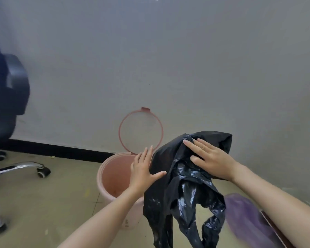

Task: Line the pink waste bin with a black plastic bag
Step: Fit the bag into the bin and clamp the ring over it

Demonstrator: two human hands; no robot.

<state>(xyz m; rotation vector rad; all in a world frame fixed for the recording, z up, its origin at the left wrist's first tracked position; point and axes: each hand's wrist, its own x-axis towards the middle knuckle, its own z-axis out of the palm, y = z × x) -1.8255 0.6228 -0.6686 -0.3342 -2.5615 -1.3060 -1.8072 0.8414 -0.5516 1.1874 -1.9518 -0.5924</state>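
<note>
The pink waste bin [104,176] stands on the floor against the wall, with nothing visible inside. Its pink clamp ring [121,122] is flipped up and leans on the wall. A crumpled black plastic bag [168,194] hangs in the air just right of the bin and covers part of its right rim. My left hand [141,170] is at the bag's left edge, fingers straight up and thumb laid across the plastic. My right hand [211,161] lies spread over the bag's top and holds it up. The bag's handles dangle below.
A dark office chair [7,90] with a chrome wheeled base [20,166] stands at the left. A purple blurred object [245,215] and clear plastic [304,196] lie on the floor at the right. A black skirting strip [61,149] runs along the wall's foot.
</note>
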